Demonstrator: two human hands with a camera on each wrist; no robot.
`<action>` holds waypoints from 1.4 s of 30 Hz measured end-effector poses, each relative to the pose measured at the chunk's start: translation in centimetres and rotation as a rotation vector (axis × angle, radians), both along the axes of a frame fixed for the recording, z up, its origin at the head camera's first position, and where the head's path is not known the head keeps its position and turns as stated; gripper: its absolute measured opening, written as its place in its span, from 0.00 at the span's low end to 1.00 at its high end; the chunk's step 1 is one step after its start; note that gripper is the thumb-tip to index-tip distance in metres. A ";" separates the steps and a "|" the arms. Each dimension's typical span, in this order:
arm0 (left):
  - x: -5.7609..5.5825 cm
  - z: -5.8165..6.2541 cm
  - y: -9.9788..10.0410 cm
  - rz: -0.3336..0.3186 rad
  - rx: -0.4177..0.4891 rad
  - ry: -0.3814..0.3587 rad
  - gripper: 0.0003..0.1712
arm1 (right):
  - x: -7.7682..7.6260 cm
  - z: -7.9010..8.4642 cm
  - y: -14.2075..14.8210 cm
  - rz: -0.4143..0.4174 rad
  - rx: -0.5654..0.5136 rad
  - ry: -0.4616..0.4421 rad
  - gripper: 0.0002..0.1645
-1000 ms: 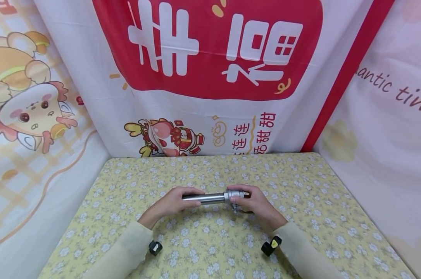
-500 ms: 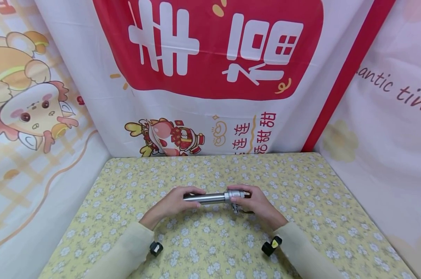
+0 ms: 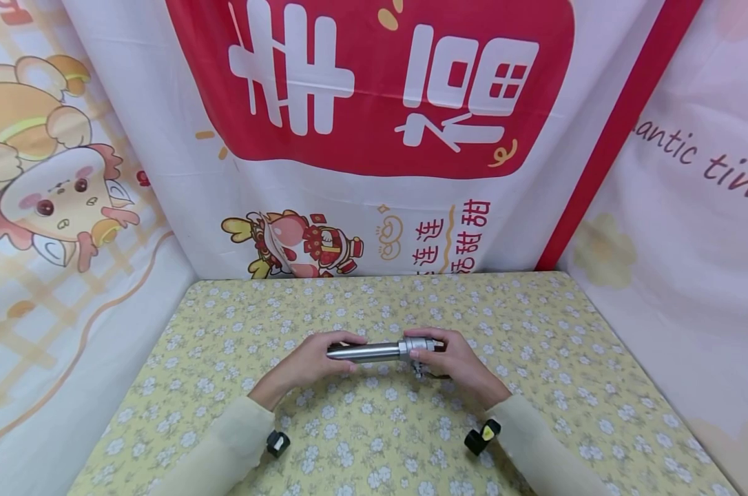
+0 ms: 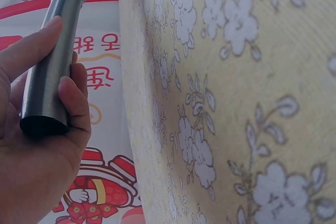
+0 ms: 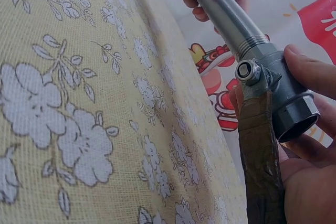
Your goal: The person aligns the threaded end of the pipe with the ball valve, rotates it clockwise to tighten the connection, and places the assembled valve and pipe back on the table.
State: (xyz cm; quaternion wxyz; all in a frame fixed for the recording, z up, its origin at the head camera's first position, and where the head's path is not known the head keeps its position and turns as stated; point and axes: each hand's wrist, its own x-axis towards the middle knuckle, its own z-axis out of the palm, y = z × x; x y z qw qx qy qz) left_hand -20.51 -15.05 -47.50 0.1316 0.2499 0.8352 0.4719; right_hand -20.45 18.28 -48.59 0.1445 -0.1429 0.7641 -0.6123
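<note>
A smooth steel pipe (image 3: pixel 374 353) runs level between the two hands over the table. My left hand (image 3: pixel 312 357) grips its left end, thumb along one side and fingers curled round the other, as the left wrist view shows. At the pipe's right end sits a metal ball valve (image 5: pixel 281 85), with the pipe's threads partly showing at the joint. My right hand (image 3: pixel 451 358) holds the valve body, thumb on one side and fingers behind. The valve's lever handle (image 5: pixel 260 156), wrapped in dark brown, hangs down beside the right palm. The valve's outer end is an open socket.
A yellow floral cloth (image 3: pixel 374 441) covers the table under the hands. Behind the table hangs a white curtain (image 3: pixel 374 193) with red printing, and printed curtains close off both sides. Each sleeve carries a dark wrist strap (image 3: pixel 277 443).
The left hand and its arm have shifted very slightly to the right, with fingers sitting a touch differently on the pipe. The right hand and the valve look the same.
</note>
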 end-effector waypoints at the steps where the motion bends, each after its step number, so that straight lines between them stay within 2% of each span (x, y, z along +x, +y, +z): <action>1: 0.0 0.0 0.0 -0.001 -0.005 0.003 0.29 | 0.0 0.0 0.0 0.000 0.001 0.001 0.27; 10: -0.1 0.0 -0.1 0.013 -0.027 -0.019 0.27 | 0.0 0.0 -0.1 0.005 0.001 0.012 0.26; 19: -0.1 0.2 -0.2 0.016 -0.052 -0.016 0.25 | 0.1 0.1 -0.2 -0.002 -0.018 -0.023 0.27; 24: -0.4 0.1 -0.4 -0.004 -0.018 -0.060 0.26 | 0.0 0.0 -0.3 -0.007 -0.027 -0.052 0.28; 30: -0.6 0.0 -0.9 -0.009 0.014 -0.124 0.22 | 0.0 0.1 -0.4 -0.006 -0.030 -0.055 0.28; 42: -0.4 0.2 -1.1 -0.032 0.044 -0.144 0.22 | -0.1 -0.2 -0.4 -0.002 -0.030 -0.054 0.29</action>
